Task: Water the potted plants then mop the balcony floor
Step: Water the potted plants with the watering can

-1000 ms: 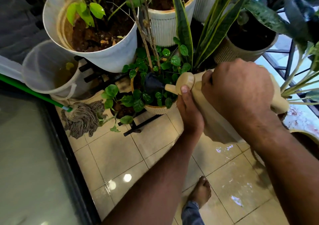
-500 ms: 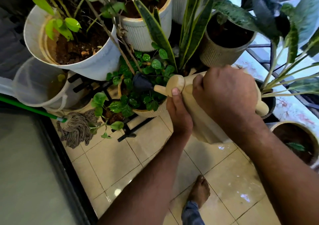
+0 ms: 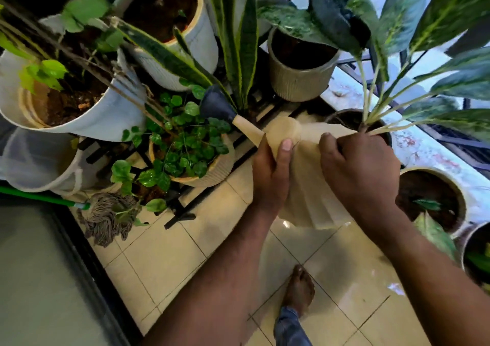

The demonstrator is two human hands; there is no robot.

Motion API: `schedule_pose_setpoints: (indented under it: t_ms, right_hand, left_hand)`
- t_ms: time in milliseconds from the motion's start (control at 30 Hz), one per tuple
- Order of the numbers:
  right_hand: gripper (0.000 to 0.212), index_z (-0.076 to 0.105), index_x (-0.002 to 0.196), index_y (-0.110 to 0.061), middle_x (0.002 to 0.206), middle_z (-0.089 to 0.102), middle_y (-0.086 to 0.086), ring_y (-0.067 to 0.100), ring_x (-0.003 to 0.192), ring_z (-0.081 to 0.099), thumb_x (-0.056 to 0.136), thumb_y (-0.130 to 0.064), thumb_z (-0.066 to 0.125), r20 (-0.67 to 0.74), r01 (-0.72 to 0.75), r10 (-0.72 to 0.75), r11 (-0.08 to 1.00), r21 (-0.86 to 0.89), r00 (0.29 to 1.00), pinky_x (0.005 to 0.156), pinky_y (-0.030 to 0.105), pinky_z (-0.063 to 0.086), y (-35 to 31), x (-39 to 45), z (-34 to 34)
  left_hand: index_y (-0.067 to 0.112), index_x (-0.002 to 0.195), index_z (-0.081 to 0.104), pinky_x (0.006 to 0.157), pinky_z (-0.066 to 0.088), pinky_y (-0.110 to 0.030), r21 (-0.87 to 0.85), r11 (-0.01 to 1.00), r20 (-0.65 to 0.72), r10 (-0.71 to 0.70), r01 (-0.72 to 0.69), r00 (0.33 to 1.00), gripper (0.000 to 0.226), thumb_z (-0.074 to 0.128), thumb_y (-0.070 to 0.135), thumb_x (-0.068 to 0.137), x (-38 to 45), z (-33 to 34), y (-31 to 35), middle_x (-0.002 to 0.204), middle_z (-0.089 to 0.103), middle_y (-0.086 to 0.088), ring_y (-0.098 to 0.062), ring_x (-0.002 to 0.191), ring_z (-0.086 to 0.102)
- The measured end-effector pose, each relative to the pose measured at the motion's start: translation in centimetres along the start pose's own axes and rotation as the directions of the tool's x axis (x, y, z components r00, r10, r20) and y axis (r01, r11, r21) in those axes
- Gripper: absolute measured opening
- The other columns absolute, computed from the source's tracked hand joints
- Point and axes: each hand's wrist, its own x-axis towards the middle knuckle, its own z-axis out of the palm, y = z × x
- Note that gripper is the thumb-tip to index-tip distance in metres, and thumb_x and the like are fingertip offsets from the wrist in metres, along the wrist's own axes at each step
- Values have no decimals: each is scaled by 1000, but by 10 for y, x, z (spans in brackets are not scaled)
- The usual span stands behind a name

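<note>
Balcony floor (image 3: 169, 261), tiled, glossy; items listed left to right.

- Mop (image 3: 108, 214): lying near the floor's left edge, green handle running off left, grey string head resting beside the plant stand.
- Large white pot (image 3: 87, 123): tilting on the black stand, soil showing; a translucent bucket (image 3: 37, 160) sitting beneath it.
- Small ribbed pot of round-leaved greenery (image 3: 185, 144): standing at the stand's front edge, dark rose of the watering can hanging just above its leaves.
- Watering can (image 3: 305, 186): cream, spout pointing up-left.
- Left hand (image 3: 270, 173): fingers wrapping closed around the can's neck, thumb pressing on top.
- Right hand (image 3: 360, 170): fist gripping closed over the can's top; handle hidden beneath it.
- Brown-soil pot (image 3: 432, 200): sitting at the floor's right edge.
- Bare foot (image 3: 299, 290): standing on tiles below.
</note>
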Motion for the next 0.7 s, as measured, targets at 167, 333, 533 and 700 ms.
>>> schedule_pose_setpoints:
  t_ms: [167,333,533,700]
  right_hand:
    - [57,37,51,-7,50,34,8,36,56,41,96,-43,39,9,-97,97,995,-5,995,56,35,31,35,3,-11]
    - [53,37,53,-10,53,29,5,31,53,32,98,-37,46,-7,-43,43,994,-97,999,54,34,26,47,24,-15]
    - [51,25,53,-13,52,23,5,19,44,16,95,-31,47,-27,66,-73,977,-204,997,49,28,9,28,68,-10]
    - [49,25,53,-14,52,22,5,19,44,16,93,-30,47,1,144,-148,961,-237,989,48,26,14,-11,108,5]
  left_hand:
    - [17,119,64,78,54,-23,22,1000,67,-14,13,998,64,47,73,92,-7,35,1,99,71,12,-8,94,68]
    - [29,108,65,80,54,-24,-29,998,30,-61,62,998,51,46,73,92,-1,64,0,96,72,13,-6,93,68]
    - [40,107,67,91,53,-27,-170,979,-41,-125,116,991,31,45,59,97,31,78,-8,104,73,15,-7,105,67]
    - [22,111,65,87,51,-17,-260,957,-126,-168,131,978,45,41,56,95,73,68,-8,101,71,9,-4,99,66]
